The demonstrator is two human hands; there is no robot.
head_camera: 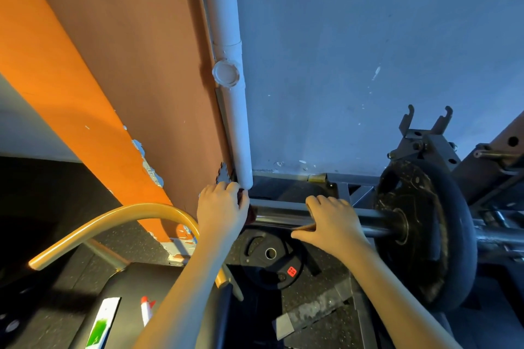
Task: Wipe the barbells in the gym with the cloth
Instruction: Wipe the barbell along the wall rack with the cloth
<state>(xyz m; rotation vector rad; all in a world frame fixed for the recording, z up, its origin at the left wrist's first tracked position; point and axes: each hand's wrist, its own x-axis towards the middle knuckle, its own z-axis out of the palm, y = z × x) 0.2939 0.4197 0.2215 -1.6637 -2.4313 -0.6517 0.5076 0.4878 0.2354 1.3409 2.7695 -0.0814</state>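
On the barbell [279, 217], our left hand [221, 207] clutched the cloth [251, 214] and our right hand [331, 221] gripped bare steel.

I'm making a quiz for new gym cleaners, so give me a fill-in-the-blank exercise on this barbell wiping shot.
The left hand grips the cloth at the ___ of the bar.
The right hand holds the bar, ___ the left hand and the mounted plate.
A smaller plate lies on the ___ below the bar.
Missing words: end; between; floor.
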